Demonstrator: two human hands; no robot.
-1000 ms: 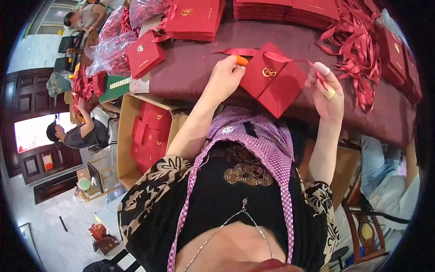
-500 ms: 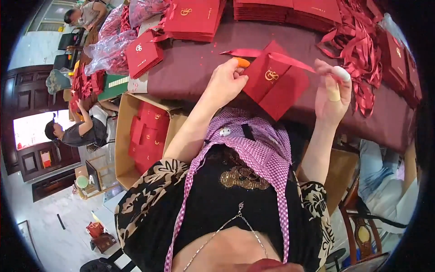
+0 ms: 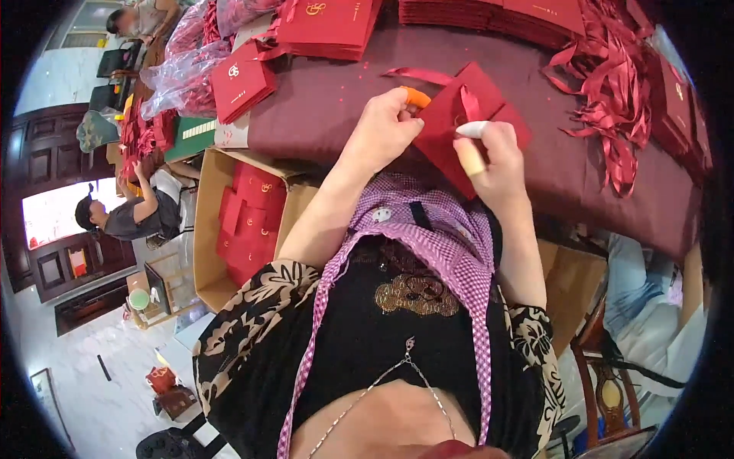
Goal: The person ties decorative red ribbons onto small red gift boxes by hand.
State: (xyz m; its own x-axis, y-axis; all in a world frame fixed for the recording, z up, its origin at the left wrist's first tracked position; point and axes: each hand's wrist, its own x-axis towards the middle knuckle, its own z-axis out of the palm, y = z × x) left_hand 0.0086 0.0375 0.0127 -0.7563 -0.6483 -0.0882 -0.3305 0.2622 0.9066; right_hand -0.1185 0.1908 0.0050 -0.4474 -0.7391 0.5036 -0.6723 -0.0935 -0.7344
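A flat red paper envelope (image 3: 440, 130) with pointed flaps is tilted corner-up at the table's near edge. My left hand (image 3: 384, 128), an orange cover on one fingertip, is closed on its left side. A red satin ribbon (image 3: 469, 101) crosses the envelope, and its loose tail (image 3: 419, 74) sticks out to the upper left. Over the front of the envelope, my right hand (image 3: 495, 159) pinches the ribbon, its fingers partly hiding it. That hand has a white fingertip cover and a tan wrap on another finger. The gold emblem is mostly hidden behind the fingers.
Stacks of red envelopes (image 3: 325, 30) line the far side of the dark red tablecloth (image 3: 321, 99). Loose ribbons (image 3: 604, 99) heap up at right. A cardboard box (image 3: 205, 260) holding red envelopes stands left of me. Another person (image 3: 130, 214) works farther left.
My right hand has moved left and down from the stretched ribbon's end to the envelope's front, folding the ribbon over. The left hand keeps its hold, shifting slightly.
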